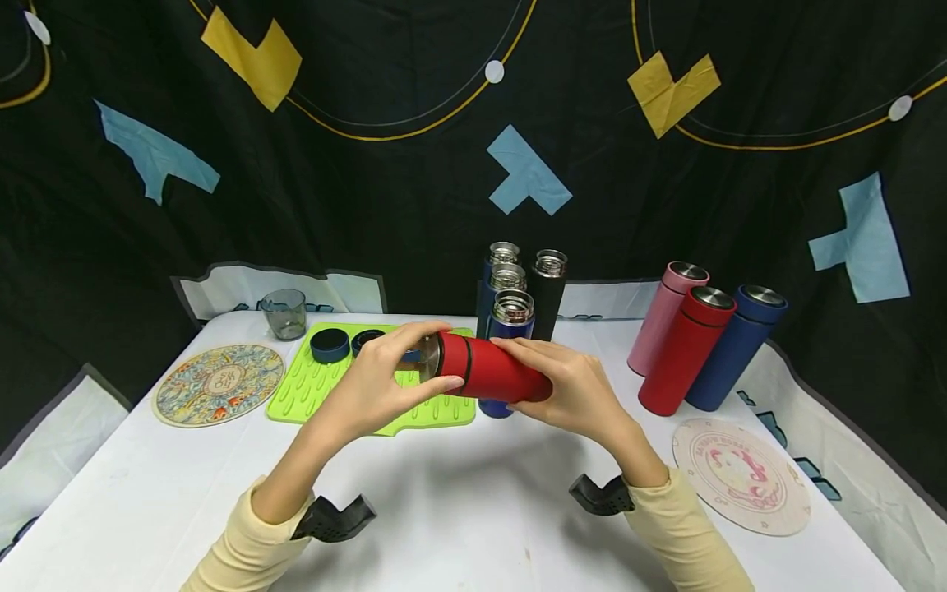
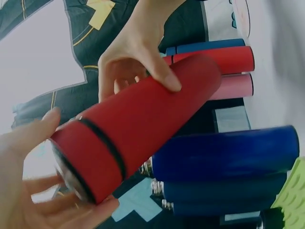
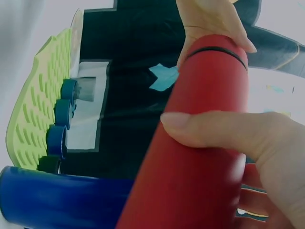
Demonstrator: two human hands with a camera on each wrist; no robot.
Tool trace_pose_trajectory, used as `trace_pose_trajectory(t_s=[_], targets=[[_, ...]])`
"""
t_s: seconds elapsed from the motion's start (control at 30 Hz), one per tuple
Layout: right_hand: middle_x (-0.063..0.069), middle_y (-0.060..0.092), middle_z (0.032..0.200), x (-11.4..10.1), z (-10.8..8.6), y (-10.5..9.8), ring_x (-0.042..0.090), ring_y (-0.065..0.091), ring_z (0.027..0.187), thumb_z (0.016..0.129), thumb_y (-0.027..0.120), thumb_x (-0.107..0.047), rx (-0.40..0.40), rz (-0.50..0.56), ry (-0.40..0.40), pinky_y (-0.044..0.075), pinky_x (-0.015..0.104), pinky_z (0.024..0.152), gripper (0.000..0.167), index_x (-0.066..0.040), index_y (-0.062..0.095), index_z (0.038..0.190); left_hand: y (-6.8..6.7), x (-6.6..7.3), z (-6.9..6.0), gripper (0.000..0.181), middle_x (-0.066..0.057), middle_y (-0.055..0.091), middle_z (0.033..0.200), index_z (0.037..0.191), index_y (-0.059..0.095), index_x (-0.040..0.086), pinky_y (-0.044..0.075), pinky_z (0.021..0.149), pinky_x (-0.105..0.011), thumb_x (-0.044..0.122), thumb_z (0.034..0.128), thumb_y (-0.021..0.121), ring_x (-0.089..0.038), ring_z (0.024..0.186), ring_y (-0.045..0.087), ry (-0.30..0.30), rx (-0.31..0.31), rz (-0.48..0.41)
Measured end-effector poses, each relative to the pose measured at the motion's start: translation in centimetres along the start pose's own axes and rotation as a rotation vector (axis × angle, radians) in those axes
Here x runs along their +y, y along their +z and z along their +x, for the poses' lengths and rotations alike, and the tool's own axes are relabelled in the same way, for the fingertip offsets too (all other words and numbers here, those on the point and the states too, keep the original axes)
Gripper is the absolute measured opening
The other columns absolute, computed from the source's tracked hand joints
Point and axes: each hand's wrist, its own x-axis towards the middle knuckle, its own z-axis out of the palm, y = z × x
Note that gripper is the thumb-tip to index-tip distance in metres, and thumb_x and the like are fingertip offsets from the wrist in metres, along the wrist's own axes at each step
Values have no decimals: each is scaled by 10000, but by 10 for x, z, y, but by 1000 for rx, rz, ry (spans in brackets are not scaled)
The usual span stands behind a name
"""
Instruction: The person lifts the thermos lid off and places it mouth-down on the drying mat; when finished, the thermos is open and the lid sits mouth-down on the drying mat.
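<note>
A red thermos flask (image 1: 497, 370) is held in the air above the table, lying nearly on its side. My left hand (image 1: 376, 380) grips its lid end, thumb and fingers on opposite sides of the cap with its silvery top. Around the body near the base, my right hand (image 1: 579, 388) holds the flask; in the right wrist view its thumb lies across the red surface. A black ring (image 2: 102, 138) separates cap from body in the left wrist view. Just behind the flask stands a blue flask (image 1: 510, 312) without a lid, its steel neck showing.
More lidless dark flasks (image 1: 547, 288) stand at the back centre. A green drying mat (image 1: 296, 395) carries several dark lids (image 1: 330, 345), partly hidden by my left hand. A grey cup (image 1: 284, 314) and patterned round mat (image 1: 222, 385) lie left. Lidded flasks (image 1: 688, 349) and a pink round mat (image 1: 740, 477) are right.
</note>
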Motion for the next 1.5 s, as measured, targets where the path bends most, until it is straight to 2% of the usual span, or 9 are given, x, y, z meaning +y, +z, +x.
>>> trace_pose_trajectory(t_s=[0.2,0.3,0.43,0.67,0.77,0.97,1.07,1.3,1.5], targets=[[0,674,1146,4,-2,-3,146,625,994,641,910,-257,-85,123,18,564,342,767,785,-243,574,1351,-4,-4,1,683,0,535,1326,1313,567,148,545,852,-309,158,705,877,-168,1172,528,211,-111,-13],[-25,671,1132,5,-2,-4,113,610,973,648,908,-263,-115,176,45,556,311,759,794,-268,561,1362,-5,-5,2,666,0,540,1322,1295,585,148,542,861,-314,121,696,877,-170,1197,517,259,-116,-11],[-23,667,1149,4,-2,-5,117,609,990,655,902,-241,-111,169,38,557,312,771,784,-263,562,1361,-4,-5,1,662,4,566,1285,1288,585,155,562,799,-295,147,696,882,-158,1130,551,221,-92,-32],[15,667,1173,2,-1,-2,171,631,1018,638,909,-240,-73,64,-6,568,362,763,777,-231,582,1343,0,-5,-1,605,6,634,1165,1258,591,136,572,685,-244,321,742,848,-142,931,621,33,-42,-12],[15,668,1169,3,-1,-2,172,630,1012,632,913,-251,-78,59,-1,567,363,759,786,-232,582,1344,0,-6,-1,645,23,606,1216,1284,577,153,564,759,-260,346,733,851,-137,1015,594,63,-59,-4],[9,664,1174,3,-2,-3,163,627,1010,640,909,-257,-90,108,3,565,357,768,786,-228,575,1351,-3,-8,0,650,9,526,1329,1268,606,205,545,855,-330,144,685,887,-174,1209,492,235,-109,-19],[16,658,1196,1,-2,-4,181,626,1032,647,905,-251,-87,96,1,569,368,776,778,-222,576,1352,-3,-7,0,604,5,567,1272,1238,623,192,565,794,-301,156,693,883,-170,1134,542,203,-80,-35],[47,657,1211,0,-2,-6,217,626,1070,621,919,-238,-67,-1,-6,573,394,777,792,-227,589,1340,1,-3,0,585,1,631,1179,1250,601,175,572,668,-247,357,747,838,-150,945,607,14,-31,-17],[48,659,1205,2,-2,-7,215,630,1058,625,918,-237,-74,12,-7,572,394,777,793,-227,585,1345,1,-3,0,628,-5,601,1238,1287,580,177,580,726,-297,354,744,842,-168,1024,586,42,-61,-33]])
